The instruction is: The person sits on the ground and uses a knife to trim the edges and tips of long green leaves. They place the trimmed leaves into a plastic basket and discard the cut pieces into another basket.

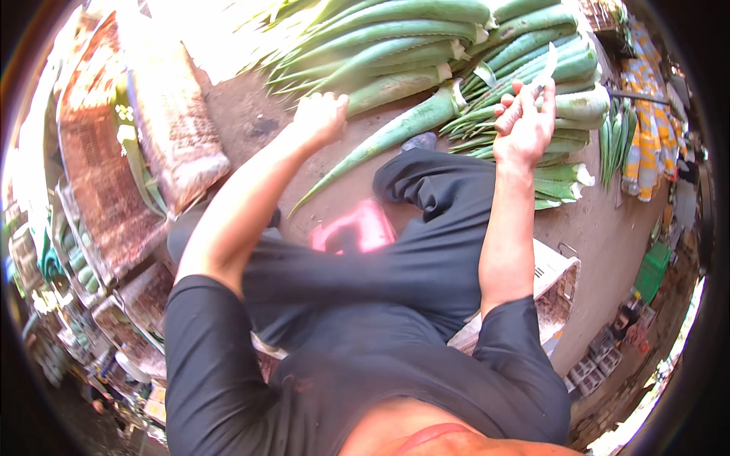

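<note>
Several long green aloe leaves (395,45) lie piled on the ground ahead of me. My left hand (319,115) reaches forward with fingers curled onto the cut end of one leaf (388,91) at the front of the pile. My right hand (523,125) is raised over the right side of the pile, closed around a knife (544,70) whose pale blade points up and away. Another long leaf (380,144) runs diagonally toward my legs, which are in dark trousers (426,228).
A pink low stool (353,228) shows between my legs. A woven sack (171,114) and stacked crates (99,190) stand at the left. A white crate (555,281) sits by my right side. Bare ground (608,235) and a green bin (652,270) lie to the right.
</note>
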`<state>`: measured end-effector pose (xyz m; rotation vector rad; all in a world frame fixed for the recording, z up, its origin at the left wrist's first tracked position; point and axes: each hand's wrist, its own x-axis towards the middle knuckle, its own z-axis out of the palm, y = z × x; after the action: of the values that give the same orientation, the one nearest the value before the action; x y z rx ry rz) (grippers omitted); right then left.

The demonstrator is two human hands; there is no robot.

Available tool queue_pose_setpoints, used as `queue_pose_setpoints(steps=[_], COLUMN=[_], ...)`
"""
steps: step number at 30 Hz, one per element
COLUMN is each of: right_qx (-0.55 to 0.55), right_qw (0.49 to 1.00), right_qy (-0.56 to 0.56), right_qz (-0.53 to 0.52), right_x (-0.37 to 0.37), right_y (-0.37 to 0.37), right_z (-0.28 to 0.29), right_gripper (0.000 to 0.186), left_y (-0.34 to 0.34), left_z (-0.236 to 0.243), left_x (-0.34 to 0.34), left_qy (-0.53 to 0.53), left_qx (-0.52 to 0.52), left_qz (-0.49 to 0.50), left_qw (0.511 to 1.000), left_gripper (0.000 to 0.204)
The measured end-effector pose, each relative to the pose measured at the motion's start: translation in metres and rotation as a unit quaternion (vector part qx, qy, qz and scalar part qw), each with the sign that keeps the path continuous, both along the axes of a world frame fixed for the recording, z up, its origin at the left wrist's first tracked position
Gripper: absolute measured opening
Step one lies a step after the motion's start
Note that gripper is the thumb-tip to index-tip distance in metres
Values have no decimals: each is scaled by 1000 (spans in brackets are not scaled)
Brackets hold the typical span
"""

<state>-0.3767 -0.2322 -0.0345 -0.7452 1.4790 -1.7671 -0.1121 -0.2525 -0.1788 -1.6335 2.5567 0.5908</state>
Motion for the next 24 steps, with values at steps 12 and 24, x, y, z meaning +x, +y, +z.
queue_pose_setpoints(steps=[12, 24], right_qx=[-23, -58], right_qw=[991, 980], right_qy=[-129, -192], right_qz=[-3, -16], right_x=[-63, -69], right_y=[-27, -23], right_z=[26, 28], right_gripper=[44, 58], left_y=[-34, -53], left_z=[-188, -104], left_x=[-179, -149], left_qy=[66, 199], left_qx=[288, 459], left_qz=[217, 138], left_qw=[930, 855], left_gripper=[86, 36])
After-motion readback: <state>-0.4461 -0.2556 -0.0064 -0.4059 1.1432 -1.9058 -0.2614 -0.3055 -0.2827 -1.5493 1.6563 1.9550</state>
